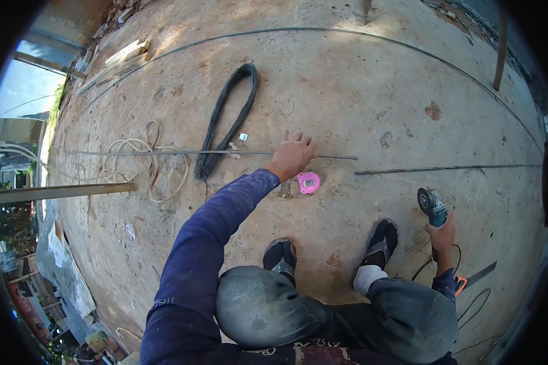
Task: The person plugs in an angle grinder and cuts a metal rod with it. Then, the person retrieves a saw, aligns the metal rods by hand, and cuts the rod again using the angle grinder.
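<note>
My left hand [292,157] reaches forward and lies across a thin steel rod [338,157] on the concrete floor, fingers stretched out past it. Whatever is under the palm is hidden. Just below that hand sits a pink tape measure [309,183]. My right hand [441,236] is closed around the body of a blue-green angle grinder [433,208], which is held beside my right foot with its dark disc toward the rods. A second steel rod [447,168] lies to the right, its near end close to the first rod's end but apart from it.
A dark looped bundle of wire [248,91] crosses the first rod, near a pale tangled hose [154,158]. A handsaw [478,277] and a black cord [481,307] lie at right. One long curved rod [298,29] spans the far floor. A post [61,193] juts in from the left.
</note>
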